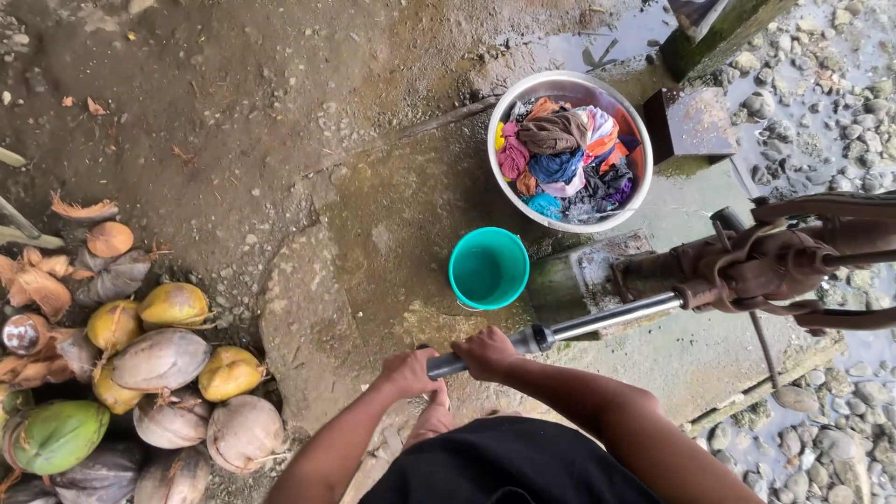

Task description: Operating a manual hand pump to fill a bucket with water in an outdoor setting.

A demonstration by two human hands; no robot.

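My left hand (409,371) and my right hand (485,353) both grip the long metal handle (597,322) of a rusty hand water pump (775,266), side by side near the handle's end. A teal plastic bucket (488,268) stands on the concrete just beyond my hands, beside the pump's base. Behind it sits a round metal basin (509,182) heaped with colourful clothes (567,159).
A pile of coconuts and husks (140,373) lies at the left on the dirt. Wet gravel and stones (821,103) lie at the right, with a puddle at the top. A concrete slab (392,215) lies under the bucket and pump.
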